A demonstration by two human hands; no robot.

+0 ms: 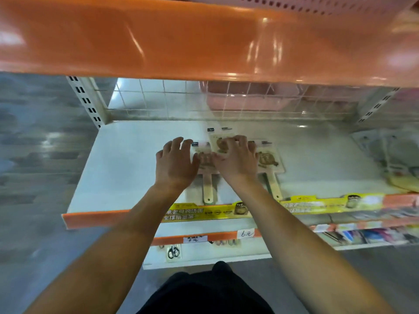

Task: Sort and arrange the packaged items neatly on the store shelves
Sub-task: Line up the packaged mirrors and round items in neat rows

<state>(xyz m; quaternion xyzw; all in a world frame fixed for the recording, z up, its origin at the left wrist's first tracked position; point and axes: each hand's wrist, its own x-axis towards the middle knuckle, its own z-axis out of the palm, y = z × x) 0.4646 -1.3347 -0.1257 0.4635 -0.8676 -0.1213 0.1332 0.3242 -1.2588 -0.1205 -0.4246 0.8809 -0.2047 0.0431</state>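
A white shelf (127, 159) spans mid-frame; three packaged wooden paddles (268, 159) lie at its centre; blurred, perhaps flat, packages (394, 159) lie at right.

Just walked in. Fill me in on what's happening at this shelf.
A person is arranging packaged wooden paddle boards on a white shelf. The left hand lies flat, fingers spread, on the left board. The right hand has curled fingers on the middle board, which overlaps the left one. A third board lies just to the right, untouched. More packaged goods sit at the shelf's far right.
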